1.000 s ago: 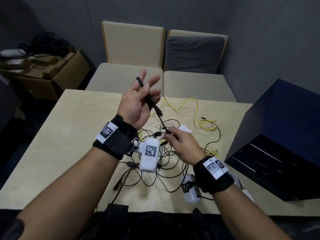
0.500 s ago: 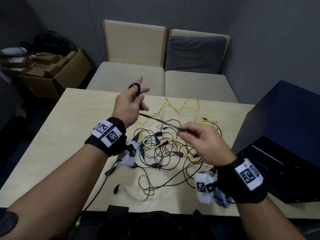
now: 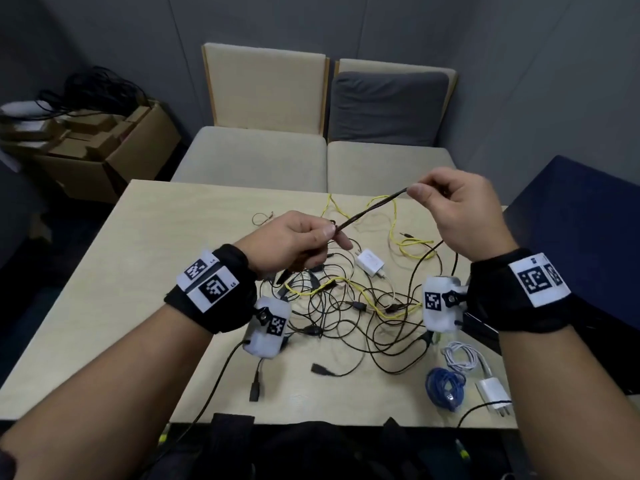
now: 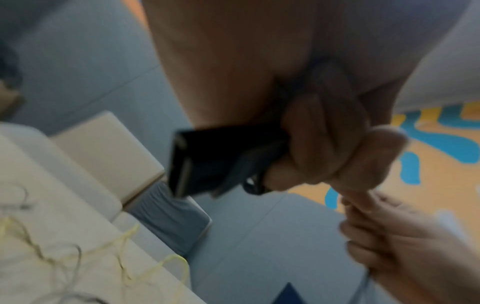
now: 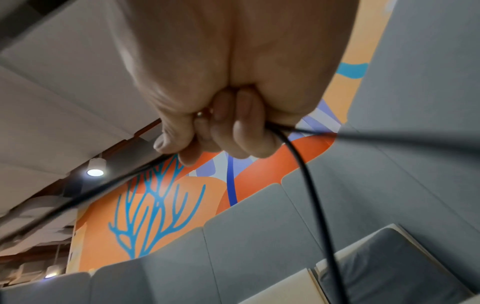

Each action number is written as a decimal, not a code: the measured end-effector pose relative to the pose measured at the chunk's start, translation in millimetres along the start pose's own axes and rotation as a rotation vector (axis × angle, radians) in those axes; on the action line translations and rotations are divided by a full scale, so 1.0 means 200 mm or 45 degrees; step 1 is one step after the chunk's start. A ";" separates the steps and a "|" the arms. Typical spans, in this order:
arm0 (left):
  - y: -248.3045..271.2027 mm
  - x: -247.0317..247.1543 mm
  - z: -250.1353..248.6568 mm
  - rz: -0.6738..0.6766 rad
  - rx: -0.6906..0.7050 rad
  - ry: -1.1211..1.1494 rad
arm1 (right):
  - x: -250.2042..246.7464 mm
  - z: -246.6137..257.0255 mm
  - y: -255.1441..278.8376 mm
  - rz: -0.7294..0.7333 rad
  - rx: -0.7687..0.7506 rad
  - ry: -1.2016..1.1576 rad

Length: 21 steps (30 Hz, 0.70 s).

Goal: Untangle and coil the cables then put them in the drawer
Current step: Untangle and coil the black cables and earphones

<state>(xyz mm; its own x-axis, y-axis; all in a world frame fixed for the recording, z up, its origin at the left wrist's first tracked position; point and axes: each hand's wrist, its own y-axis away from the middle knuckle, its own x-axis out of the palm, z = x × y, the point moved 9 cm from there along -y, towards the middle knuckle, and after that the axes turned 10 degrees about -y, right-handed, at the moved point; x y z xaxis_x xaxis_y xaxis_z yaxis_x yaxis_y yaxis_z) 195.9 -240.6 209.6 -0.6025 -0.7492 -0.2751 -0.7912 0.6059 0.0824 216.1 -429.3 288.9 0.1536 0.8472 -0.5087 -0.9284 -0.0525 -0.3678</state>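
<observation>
Cables [image 3: 346, 306] lie in a loose black-and-yellow tangle on the table [image 3: 121, 289], and one black cable [image 3: 367, 211] is stretched taut above it in the head view. The left hand [image 3: 291, 240] pinches its near end between thumb and forefinger, the other fingers curled; the right hand [image 3: 457, 209] pinches it higher and further off, with the rest of the strand dropping from that fist to the heap. A blue coil [image 3: 445, 386] and a white charger with its lead [image 3: 485, 382] lie at the table's right edge, beside the dark drawer unit [image 3: 571, 254].

The left wrist view is blurred: the left hand's curled fingers [image 4: 324, 144] close on something dark, probably the plug end, with the right hand [image 4: 405, 242] just below them.

From the right wrist, the right hand's fingers [image 5: 233, 131] wrap the black cable [image 5: 309, 185], which leaves the fist on both sides.

To do this well, I would keep the tension light, feed the slack through the right grip, and lay even loops into the left without dragging the yellow wire [image 3: 405, 242] along.

Half a second ago the right hand was low over the tangle and the left had a loop around a raised finger; now the right is lifted and both grips are closed.
</observation>
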 end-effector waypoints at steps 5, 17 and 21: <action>0.03 0.12 -0.09 0.159 0.102 0.353 | 0.03 -0.09 -0.03 -0.043 0.062 -0.049; -0.04 0.00 -0.24 -0.058 0.356 1.265 | 0.38 -0.22 0.11 0.191 0.153 -0.143; -0.06 -0.05 -0.23 -0.271 0.325 1.177 | 0.50 -0.21 0.23 0.300 0.205 -0.195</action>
<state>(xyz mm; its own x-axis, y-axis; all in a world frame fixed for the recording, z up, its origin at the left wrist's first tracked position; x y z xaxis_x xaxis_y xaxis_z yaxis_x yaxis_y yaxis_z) 206.2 -252.3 254.8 -0.3808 -0.6978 0.6067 -0.9118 0.3922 -0.1213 203.5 -369.2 188.3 -0.1133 0.8919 -0.4378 -0.9758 -0.1829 -0.1199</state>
